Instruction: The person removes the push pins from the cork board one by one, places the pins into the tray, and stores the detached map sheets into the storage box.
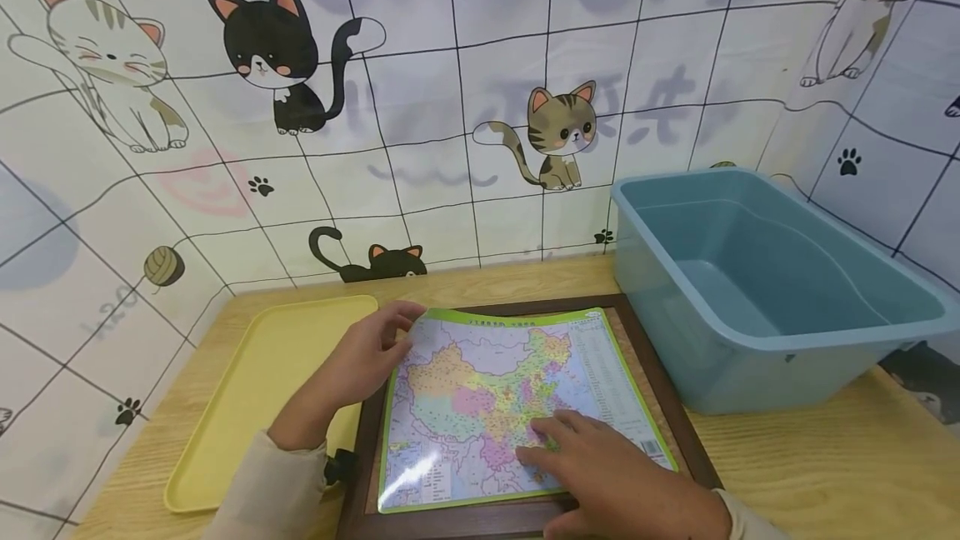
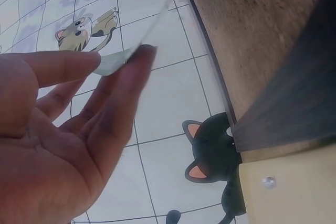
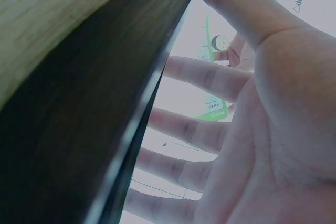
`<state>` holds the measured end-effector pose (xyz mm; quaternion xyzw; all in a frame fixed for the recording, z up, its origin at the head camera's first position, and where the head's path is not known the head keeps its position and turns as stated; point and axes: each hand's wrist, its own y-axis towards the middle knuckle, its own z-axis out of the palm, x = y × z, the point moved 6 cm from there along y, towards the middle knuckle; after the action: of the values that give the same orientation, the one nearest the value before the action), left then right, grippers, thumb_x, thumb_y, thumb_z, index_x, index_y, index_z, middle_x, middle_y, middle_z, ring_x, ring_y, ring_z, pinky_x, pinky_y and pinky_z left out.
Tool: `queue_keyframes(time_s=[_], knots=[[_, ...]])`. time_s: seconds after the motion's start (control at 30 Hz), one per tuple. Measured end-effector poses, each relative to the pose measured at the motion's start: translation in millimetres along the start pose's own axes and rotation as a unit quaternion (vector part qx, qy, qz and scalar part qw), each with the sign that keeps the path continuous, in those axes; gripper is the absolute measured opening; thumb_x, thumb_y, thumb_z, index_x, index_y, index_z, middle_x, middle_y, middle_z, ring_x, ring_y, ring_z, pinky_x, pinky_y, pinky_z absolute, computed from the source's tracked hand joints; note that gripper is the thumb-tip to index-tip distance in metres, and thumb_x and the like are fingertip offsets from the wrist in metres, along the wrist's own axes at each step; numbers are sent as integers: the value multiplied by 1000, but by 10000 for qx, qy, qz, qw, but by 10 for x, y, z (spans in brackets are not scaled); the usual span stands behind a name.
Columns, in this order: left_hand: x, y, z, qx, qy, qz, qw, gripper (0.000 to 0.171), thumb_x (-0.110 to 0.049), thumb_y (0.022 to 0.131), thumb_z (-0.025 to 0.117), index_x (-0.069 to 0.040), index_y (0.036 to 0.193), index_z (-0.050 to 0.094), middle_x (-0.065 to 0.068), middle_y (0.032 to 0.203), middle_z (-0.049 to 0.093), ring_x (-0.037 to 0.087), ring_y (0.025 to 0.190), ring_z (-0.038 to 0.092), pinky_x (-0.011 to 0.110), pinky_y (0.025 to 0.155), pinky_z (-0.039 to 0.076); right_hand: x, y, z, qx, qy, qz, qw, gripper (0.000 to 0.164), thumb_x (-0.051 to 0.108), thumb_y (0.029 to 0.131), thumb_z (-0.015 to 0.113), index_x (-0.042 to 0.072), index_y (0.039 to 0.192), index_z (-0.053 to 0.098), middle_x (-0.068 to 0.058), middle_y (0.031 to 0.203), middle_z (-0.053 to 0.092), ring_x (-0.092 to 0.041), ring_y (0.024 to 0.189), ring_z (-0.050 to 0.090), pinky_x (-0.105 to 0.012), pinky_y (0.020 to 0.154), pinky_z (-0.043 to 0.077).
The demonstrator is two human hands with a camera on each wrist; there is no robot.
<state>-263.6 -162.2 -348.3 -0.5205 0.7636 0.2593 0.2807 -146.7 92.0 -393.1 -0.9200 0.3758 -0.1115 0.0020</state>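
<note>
A map [image 1: 465,390] on a brown board [image 1: 651,357]
The left hand [image 1: 367,361] pinches its top corner — the right hand [image 1: 611,461] touches it, fingers spread — between a yellow tray [image 1: 262,394] and blue tub [image 1: 652,282].

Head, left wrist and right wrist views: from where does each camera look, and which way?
Head: on the head, facing forward and down at the map; left hand and right hand show.
Left wrist: on that wrist, facing past the left hand to the cat-patterned wall.
Right wrist: on that wrist, facing the right hand beside the dark frame.
Head and left wrist share the left hand and wall.
</note>
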Motion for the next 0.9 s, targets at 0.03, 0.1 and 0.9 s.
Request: queue_keyframes(time_s=[0.03,0.1,0.9], knots=[[-9,3,-9,-60,22,34,10000,39,-4,98,59,-15,136,55,16,122,63,22,91,67,28,70,52,-1,-1,-3,-4,-12,-9,10000,72,65,80,71,31,141,54,-4,145,52,-38,137,46,-55,98,50],[-24,7,-22,-144,32,72,9999,39,-3,98,59,-15,135,56,15,120,64,23,91,68,27,69,52,-2,-2,-9,-22,-43,-25,10000,72,65,80,71,31,141,54,-3,144,52,-37,137,47,-55,97,50],[-41,-15,-37,-272,52,-224,9994,50,-1,95,61,-20,141,49,14,121,64,23,90,68,28,67,56,-10,-10,1,-55,-62,-22,10000,71,66,80,70,32,141,54,-3,144,53,-38,135,49,-55,95,51]])
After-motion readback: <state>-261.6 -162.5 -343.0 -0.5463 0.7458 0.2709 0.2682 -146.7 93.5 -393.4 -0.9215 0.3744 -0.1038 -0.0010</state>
